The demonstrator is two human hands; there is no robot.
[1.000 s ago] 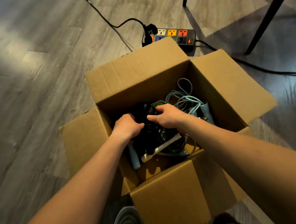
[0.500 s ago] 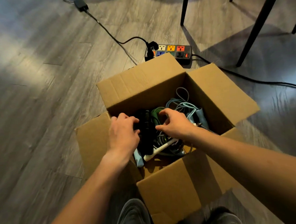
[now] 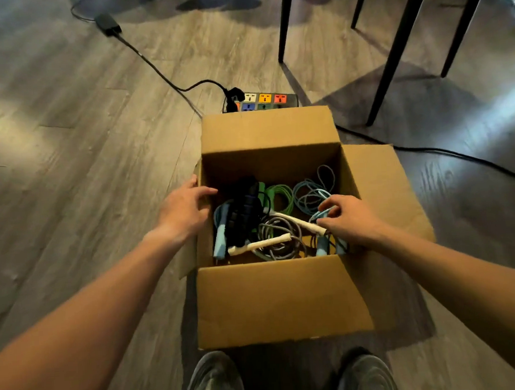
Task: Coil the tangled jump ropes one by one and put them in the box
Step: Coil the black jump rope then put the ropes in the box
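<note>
An open cardboard box (image 3: 280, 299) stands on the floor in front of my feet, holding several coiled jump ropes. A black rope (image 3: 245, 210) lies at the left, a green coil (image 3: 279, 195) behind it, a grey rope with white handles (image 3: 278, 238) in the middle and a light blue coil (image 3: 313, 191) at the right. My left hand (image 3: 185, 211) hovers at the box's left wall, fingers loosely spread, holding nothing. My right hand (image 3: 351, 219) hangs over the right side of the box with relaxed fingers just above the blue rope; I cannot tell if they touch it.
A power strip (image 3: 262, 101) with coloured sockets lies right behind the box, its black cables running across the wooden floor. Dark chair or table legs (image 3: 392, 51) stand at the back right. My two shoes (image 3: 213, 381) are just below the box.
Both hands have drawn apart and lifted off the black rope in the middle; the left went to the box's left wall, the right to the right side. The view tilted up.
</note>
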